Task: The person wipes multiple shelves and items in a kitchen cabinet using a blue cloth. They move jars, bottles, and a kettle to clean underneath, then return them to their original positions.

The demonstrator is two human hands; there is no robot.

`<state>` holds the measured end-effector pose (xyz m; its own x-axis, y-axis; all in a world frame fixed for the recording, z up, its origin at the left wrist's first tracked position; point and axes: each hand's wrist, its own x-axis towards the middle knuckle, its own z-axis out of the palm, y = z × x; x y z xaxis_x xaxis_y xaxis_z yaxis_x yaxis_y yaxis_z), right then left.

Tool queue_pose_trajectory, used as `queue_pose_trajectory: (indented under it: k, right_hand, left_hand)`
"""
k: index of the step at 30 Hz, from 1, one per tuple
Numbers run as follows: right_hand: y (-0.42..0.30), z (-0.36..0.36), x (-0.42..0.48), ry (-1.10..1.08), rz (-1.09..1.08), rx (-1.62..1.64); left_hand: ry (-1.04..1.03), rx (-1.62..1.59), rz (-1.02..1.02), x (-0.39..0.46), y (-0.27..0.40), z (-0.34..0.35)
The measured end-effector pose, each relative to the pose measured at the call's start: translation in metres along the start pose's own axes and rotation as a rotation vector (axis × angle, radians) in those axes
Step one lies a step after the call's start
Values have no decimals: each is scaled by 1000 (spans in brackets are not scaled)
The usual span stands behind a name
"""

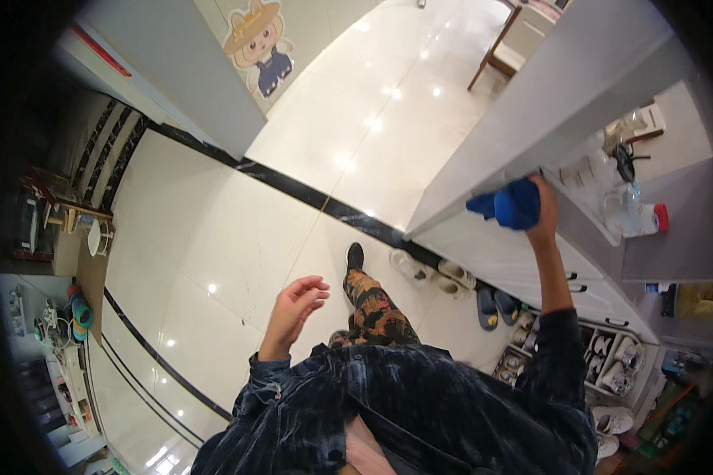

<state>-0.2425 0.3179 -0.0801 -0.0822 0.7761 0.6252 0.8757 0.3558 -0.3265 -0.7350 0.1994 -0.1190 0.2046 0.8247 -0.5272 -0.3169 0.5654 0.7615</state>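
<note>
My right hand [547,211] reaches out to the right, its fingers around a bunched blue cloth [516,203]. Folds hide the cloth's full shape. Hand and cloth are in front of the open shelf section of a white cabinet [481,252]; whether the cloth touches the cabinet I cannot tell. Loosely curled and holding nothing, my left hand [297,309] hovers over the tiled floor to the left of my leg.
Below the cabinet stand pale shoes [409,265], grey slippers [487,309] and a shoe rack [600,350]. The shelf holds a red-lidded container [655,218] and other items. A black stone strip [285,185] crosses the floor. A wooden chair [508,50] stands beyond.
</note>
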Motion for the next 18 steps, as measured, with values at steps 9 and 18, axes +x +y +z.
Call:
queue_pose_trajectory:
  k: [9,18]
  right_hand:
    - [-126,2,-13,-4,650,658]
    - [-130,127,169,-344,1164,878]
  left_hand:
    - [-555,70,25,166,88,63]
    - [-1137,387,-58,329,232,186]
